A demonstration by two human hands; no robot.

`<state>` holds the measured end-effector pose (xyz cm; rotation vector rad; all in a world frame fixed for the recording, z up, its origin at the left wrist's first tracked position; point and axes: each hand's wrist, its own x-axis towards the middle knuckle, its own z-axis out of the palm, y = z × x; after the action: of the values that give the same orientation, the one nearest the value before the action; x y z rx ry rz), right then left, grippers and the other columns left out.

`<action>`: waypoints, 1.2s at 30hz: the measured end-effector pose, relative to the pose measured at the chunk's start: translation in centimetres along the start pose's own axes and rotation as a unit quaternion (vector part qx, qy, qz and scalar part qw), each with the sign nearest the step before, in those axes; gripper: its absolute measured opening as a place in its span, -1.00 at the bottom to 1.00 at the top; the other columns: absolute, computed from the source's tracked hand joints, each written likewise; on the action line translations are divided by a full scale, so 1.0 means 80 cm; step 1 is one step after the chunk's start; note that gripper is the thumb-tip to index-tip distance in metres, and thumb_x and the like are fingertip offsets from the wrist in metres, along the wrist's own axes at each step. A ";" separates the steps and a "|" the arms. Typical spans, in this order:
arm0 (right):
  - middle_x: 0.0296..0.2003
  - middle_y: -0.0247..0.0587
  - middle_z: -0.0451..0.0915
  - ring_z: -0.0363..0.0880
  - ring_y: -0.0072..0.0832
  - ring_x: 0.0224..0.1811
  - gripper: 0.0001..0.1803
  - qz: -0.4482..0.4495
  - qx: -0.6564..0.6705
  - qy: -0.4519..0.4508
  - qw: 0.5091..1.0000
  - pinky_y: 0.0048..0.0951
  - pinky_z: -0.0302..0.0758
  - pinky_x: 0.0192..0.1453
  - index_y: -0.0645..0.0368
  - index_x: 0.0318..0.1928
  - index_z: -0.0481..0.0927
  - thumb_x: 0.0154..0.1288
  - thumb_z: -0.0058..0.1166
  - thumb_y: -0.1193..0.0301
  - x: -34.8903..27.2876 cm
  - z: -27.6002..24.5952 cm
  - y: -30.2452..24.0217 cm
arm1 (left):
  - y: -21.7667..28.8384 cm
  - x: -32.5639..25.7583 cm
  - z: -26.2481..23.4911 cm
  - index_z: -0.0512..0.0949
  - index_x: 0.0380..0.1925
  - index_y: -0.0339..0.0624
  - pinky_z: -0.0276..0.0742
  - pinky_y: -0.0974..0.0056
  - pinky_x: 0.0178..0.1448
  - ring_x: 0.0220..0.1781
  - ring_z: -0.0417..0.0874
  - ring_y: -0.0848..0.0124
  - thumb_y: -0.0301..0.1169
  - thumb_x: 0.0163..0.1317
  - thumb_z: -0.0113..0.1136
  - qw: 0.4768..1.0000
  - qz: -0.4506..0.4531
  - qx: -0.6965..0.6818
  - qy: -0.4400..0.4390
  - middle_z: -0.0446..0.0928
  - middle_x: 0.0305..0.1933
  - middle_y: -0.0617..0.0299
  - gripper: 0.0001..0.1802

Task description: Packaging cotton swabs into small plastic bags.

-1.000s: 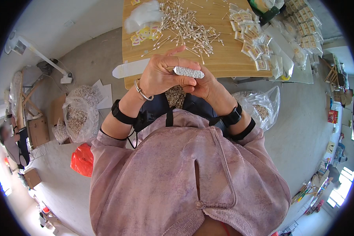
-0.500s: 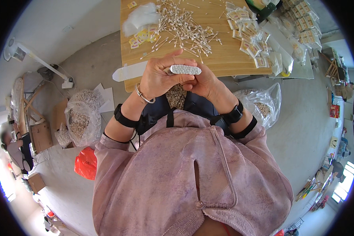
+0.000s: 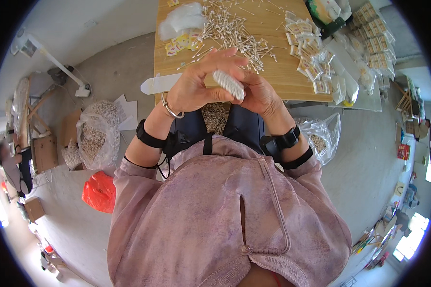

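A tight bundle of cotton swabs (image 3: 229, 84), its white tips packed side by side, is held between my hands just off the table's near edge. My left hand (image 3: 196, 81) has its thumb along the lower side of the bundle, with its fingers arched above. At the right end, the fingers of my right hand (image 3: 266, 95) close around the bundle; part of their grip is hidden. Beyond my hands, a loose heap of cotton swabs (image 3: 232, 33) lies on the wooden table (image 3: 282, 86).
Small packets (image 3: 313, 57) pile up at the table's right. A clear plastic bag (image 3: 184, 19) and yellow labels (image 3: 179, 44) lie at left. Bags of swabs (image 3: 98, 134) stand on the floor, near a red bag (image 3: 99, 191). Another person (image 3: 14, 162) is at far left.
The bundle has tilted from nearly level to slanting, its right end lower. My left fingers have lifted and spread, and my right hand has moved slightly right.
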<state>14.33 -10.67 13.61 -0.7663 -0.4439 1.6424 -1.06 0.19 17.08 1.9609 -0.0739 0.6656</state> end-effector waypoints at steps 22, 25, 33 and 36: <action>-0.05 -0.23 0.55 0.53 -0.42 -0.01 -0.73 -0.200 0.097 0.030 0.975 -0.39 0.49 0.09 0.18 0.00 0.49 0.42 -0.13 0.34 0.017 0.036 0.011 | 0.008 0.044 0.066 0.53 -0.07 -0.14 0.35 0.14 0.25 -0.19 0.67 0.19 -0.43 0.16 0.22 0.914 0.007 0.032 0.404 0.64 -0.19 0.13 -0.69; -0.06 -0.22 0.55 0.53 -0.42 -0.01 -0.64 -0.153 0.165 0.034 0.974 -0.41 0.46 0.11 0.16 -0.01 0.50 0.43 -0.19 0.19 0.013 0.063 -0.002 | 0.002 0.041 0.065 0.54 -0.08 -0.13 0.30 0.10 0.28 -0.19 0.67 0.19 -0.42 0.15 0.23 0.915 0.013 0.041 0.401 0.64 -0.19 0.14 -0.70; -0.11 -0.24 0.56 0.57 -0.40 -0.08 -0.57 -0.127 0.165 0.057 0.976 -0.40 0.55 -0.05 0.14 0.00 0.47 0.43 -0.26 0.08 0.027 0.071 -0.003 | 0.006 0.043 0.074 0.53 -0.07 -0.15 0.23 0.06 0.32 -0.11 0.66 0.25 -0.41 0.14 0.24 0.918 0.048 0.059 0.389 0.63 -0.14 0.17 -0.68; -0.11 -0.23 0.56 0.57 -0.40 -0.08 -0.58 -0.108 0.159 0.036 0.981 -0.39 0.55 -0.05 0.14 0.00 0.47 0.43 -0.24 0.09 0.018 0.061 -0.005 | 0.006 0.041 0.076 0.52 -0.05 -0.15 0.21 0.04 0.33 -0.08 0.64 0.26 -0.41 0.14 0.24 0.919 0.049 0.063 0.386 0.62 -0.11 0.18 -0.66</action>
<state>11.08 -8.58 16.99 -0.5157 -0.1967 1.4318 4.10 -4.45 17.08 1.6891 0.3658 1.4948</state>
